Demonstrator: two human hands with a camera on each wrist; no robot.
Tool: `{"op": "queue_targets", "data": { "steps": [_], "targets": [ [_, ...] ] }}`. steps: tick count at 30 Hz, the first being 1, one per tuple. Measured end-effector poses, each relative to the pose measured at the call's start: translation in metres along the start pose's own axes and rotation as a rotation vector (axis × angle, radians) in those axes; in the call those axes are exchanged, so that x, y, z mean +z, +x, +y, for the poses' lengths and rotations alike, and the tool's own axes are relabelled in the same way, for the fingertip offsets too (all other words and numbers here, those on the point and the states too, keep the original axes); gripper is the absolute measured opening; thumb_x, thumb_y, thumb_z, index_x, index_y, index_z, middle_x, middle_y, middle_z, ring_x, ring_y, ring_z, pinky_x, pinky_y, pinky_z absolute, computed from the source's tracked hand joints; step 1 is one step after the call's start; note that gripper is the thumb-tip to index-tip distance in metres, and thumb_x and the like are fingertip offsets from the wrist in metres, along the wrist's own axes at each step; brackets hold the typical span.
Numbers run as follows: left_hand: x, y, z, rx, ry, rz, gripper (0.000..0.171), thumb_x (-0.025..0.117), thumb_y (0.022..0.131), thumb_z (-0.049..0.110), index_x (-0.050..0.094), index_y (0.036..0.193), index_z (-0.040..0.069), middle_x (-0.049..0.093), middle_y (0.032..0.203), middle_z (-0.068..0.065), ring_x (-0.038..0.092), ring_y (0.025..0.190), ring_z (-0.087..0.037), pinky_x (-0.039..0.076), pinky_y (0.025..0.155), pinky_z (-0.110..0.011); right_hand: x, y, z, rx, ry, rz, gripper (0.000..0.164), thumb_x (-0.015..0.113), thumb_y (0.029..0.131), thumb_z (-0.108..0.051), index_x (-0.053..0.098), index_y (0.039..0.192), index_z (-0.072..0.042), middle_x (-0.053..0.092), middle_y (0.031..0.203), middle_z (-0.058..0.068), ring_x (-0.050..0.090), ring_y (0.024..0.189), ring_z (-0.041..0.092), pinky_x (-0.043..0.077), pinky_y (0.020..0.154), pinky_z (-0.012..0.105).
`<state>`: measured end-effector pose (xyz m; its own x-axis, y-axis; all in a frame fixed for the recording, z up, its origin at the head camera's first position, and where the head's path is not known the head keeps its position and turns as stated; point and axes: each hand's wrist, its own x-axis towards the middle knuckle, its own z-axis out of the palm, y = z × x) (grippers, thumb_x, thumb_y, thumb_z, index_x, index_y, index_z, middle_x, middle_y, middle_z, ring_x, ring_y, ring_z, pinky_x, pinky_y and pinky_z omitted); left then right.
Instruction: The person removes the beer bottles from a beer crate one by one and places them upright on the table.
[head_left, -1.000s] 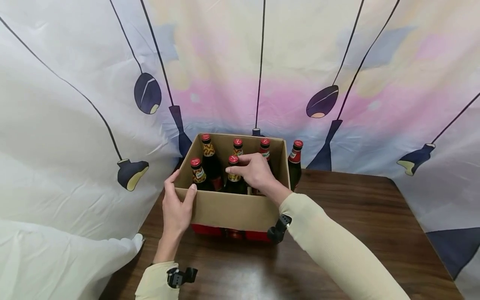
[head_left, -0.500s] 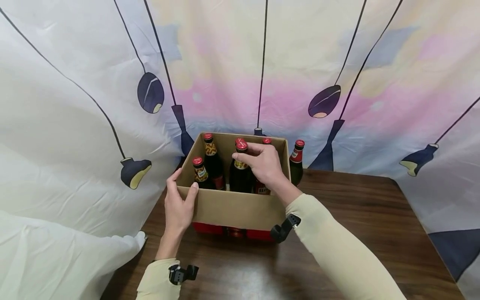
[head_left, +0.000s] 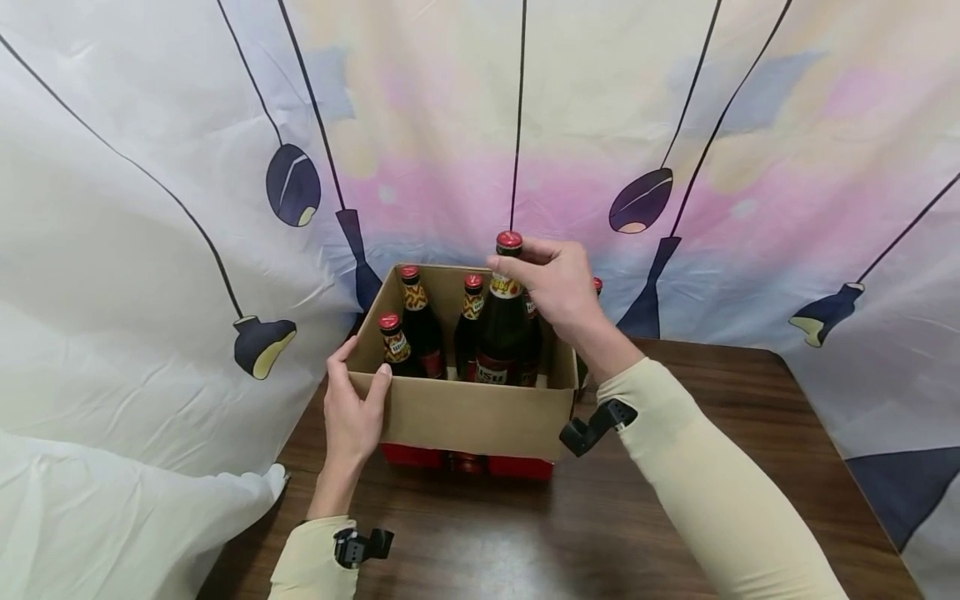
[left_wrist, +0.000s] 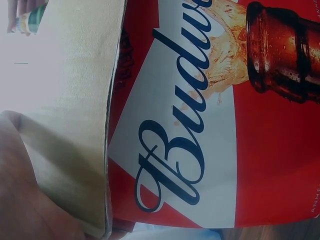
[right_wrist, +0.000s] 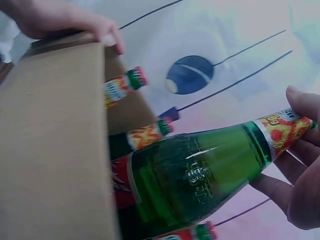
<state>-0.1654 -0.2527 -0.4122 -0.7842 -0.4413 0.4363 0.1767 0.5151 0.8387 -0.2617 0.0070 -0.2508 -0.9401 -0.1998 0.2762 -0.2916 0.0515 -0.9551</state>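
My right hand (head_left: 562,283) pinches a green glass beer bottle (head_left: 504,329) by its neck, below the red cap. The bottle stands nearly upright, its lower end still inside the open cardboard box (head_left: 480,417). In the right wrist view, the same beer bottle (right_wrist: 200,175) has a yellow-and-red neck label between thumb and fingers. My left hand (head_left: 352,417) holds the box at its front left corner, thumb on the front flap and fingers at the left rim. The left wrist view shows the box's red printed front (left_wrist: 280,150) beside the raised flap (left_wrist: 70,100).
Several other bottles stand in the box, among them a front left bottle (head_left: 397,350) and a back left bottle (head_left: 422,321). Outside, behind the right side, another bottle's red cap (head_left: 597,285) shows. The brown wooden table (head_left: 712,433) meets a patterned cloth backdrop (head_left: 435,192).
My right hand has drawn the beer bottle upward and to the right, so its main label now shows above the flap. My left hand keeps its place on the box.
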Motion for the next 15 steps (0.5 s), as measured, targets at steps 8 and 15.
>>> {"op": "queue_targets", "data": {
  "steps": [8,15],
  "targets": [
    [0.0,0.0,-0.001,0.001,0.005,0.001,0.065,0.063,0.101,0.029,0.039,0.159,0.012,0.049,0.159,-0.02,0.053,0.136,-0.04,0.039,0.11,-0.061,-0.024,0.009,-0.04,0.024,0.013,0.016,0.04,0.086,0.089,-0.02,0.079,0.126,-0.009,0.078,0.12,0.01,0.07,0.101,0.019,0.061,0.09,0.036],
    [0.001,0.001,-0.001,0.001,0.004,0.006,0.065,0.063,0.101,0.03,0.04,0.159,0.012,0.051,0.157,-0.021,0.054,0.135,-0.04,0.039,0.11,-0.06,-0.054,0.015,-0.082,-0.038,0.128,0.062,0.036,0.087,0.087,-0.013,0.08,0.12,-0.004,0.075,0.113,0.011,0.07,0.1,0.023,0.063,0.082,0.033]
  ]
}}
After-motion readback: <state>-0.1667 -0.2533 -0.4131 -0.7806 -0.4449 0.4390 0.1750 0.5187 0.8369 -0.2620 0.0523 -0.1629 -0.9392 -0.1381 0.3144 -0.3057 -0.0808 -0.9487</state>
